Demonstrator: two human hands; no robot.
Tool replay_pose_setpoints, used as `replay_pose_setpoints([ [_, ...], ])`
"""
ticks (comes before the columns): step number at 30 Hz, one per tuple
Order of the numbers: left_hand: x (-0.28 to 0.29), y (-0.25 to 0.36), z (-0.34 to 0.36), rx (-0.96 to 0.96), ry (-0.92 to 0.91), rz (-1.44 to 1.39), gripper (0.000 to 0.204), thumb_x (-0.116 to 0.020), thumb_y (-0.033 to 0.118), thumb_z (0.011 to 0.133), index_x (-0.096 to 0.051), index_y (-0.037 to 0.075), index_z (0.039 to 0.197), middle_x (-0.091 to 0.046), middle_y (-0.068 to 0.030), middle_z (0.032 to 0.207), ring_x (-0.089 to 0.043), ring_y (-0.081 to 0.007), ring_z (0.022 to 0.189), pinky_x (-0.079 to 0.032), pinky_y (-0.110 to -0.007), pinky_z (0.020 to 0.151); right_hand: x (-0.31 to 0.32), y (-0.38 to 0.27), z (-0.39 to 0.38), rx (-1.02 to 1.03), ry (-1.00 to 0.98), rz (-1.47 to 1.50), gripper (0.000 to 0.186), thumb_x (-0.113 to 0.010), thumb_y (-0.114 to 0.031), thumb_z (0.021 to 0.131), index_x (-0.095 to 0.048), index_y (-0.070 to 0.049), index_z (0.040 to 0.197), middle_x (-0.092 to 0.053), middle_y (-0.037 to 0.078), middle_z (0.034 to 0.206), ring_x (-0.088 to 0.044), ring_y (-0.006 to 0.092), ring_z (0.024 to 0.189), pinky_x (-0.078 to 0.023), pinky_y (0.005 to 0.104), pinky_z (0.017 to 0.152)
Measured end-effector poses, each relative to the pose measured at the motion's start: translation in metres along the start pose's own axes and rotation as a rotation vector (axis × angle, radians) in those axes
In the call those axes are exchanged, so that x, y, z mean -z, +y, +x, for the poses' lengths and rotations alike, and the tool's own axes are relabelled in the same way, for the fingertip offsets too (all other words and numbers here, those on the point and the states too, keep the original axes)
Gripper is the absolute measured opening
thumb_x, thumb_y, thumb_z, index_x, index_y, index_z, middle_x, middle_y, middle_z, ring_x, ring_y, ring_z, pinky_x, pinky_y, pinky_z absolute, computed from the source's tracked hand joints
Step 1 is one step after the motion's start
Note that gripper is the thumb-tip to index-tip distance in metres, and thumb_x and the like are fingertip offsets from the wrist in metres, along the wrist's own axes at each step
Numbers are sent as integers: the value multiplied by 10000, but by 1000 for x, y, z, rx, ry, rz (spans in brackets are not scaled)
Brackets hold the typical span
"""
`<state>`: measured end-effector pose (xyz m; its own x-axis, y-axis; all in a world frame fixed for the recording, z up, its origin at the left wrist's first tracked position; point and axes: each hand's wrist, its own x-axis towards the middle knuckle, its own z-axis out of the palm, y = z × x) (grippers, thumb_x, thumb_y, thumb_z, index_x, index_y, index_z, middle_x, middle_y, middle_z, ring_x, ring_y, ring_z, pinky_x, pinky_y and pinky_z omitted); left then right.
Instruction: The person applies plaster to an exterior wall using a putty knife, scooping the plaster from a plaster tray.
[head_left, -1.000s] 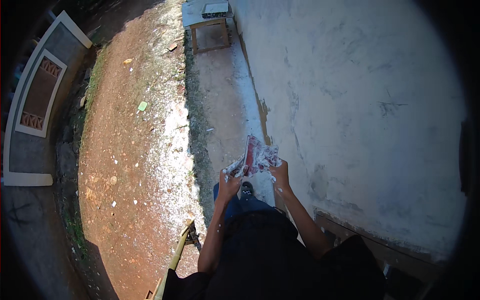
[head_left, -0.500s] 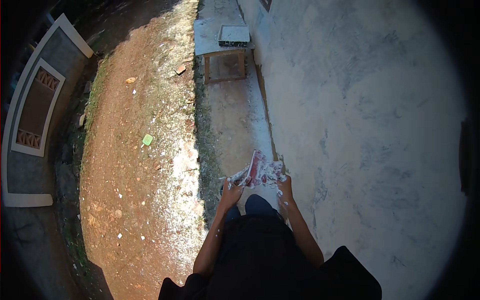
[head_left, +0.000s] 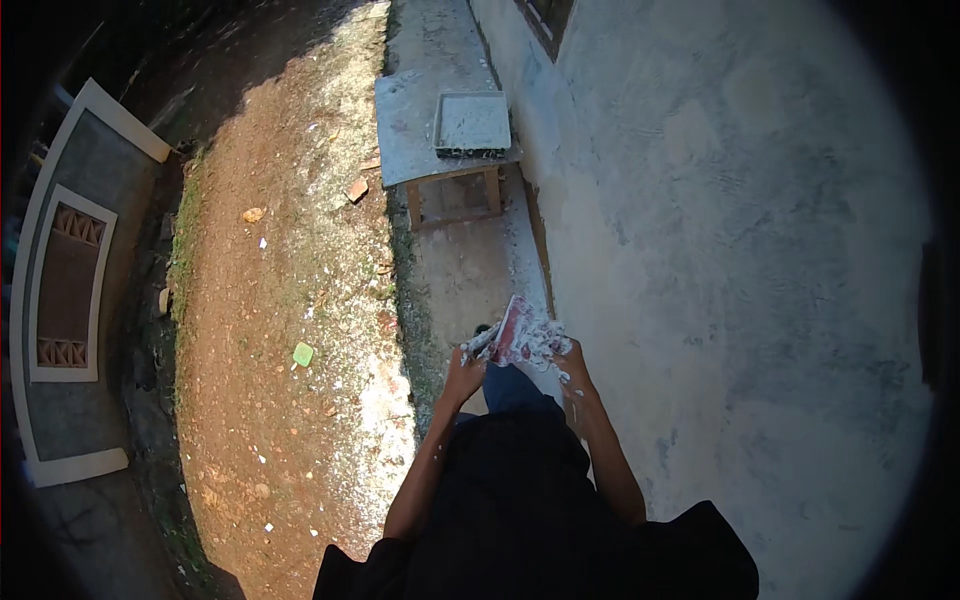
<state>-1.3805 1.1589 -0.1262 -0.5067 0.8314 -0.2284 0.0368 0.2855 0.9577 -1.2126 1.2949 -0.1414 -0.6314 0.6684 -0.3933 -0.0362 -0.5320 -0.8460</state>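
While gripping red flat tool (head_left: pixel 511 332) between left hand (head_left: pixel 463 378) and right hand (head_left: pixel 573 364), both curled closed, probably handling something light and stiff; likely slipping under white paste (head_left: pixel 542 340), favouring barer red side nearer left hand; not discerning finger contact.

On the left I see a reddish dirt yard (head_left: pixel 240 400), where a small light-green scrap (head_left: pixel 302 354) lies and, farther up, a brick-coloured chunk (head_left: pixel 357 189) and a yellowish stone (head_left: pixel 254 215). Patchy grass (head_left: pixel 184 240) edges its far side. Beyond, I make out a grey boundary wall (head_left: pixel 122 160) with a white-framed brown panel (head_left: pixel 68 285).
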Motion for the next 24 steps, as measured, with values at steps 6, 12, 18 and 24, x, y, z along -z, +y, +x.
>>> replay_pose_setpoints([
  [6,53,14,154,-95,17,161,275,-537,117,862,-547,-35,1091,-610,-126,1006,-573,-162,916,-442,-293,813,-35,-75,179,-47,21,-109,224,-567,14,752,-589,34,975,-608,42,846,-563,109,726,-453,245,673],
  [12,94,48,332,84,-31,-236,322,-505,98,880,-506,-15,1182,-605,-96,996,-573,-157,944,-479,-279,775,-27,-98,359,53,210,-35,201,-530,10,766,-592,61,950,-610,60,905,-572,130,789,-456,262,718],
  [18,152,-74,514,370,-22,-442,338,-466,172,910,-462,40,1221,-587,-86,1015,-603,-180,834,-502,-300,693,-55,-142,551,-21,195,-975,283,-512,31,707,-575,71,980,-622,171,894,-600,227,795,-457,309,715],
  [24,165,-169,671,704,120,-609,425,-402,350,931,-381,109,1280,-581,-92,1060,-611,-210,855,-484,-352,691,-87,-90,745,260,-16,-1602,122,-510,-54,752,-580,34,800,-592,220,800,-576,390,742,-462,440,669],
])
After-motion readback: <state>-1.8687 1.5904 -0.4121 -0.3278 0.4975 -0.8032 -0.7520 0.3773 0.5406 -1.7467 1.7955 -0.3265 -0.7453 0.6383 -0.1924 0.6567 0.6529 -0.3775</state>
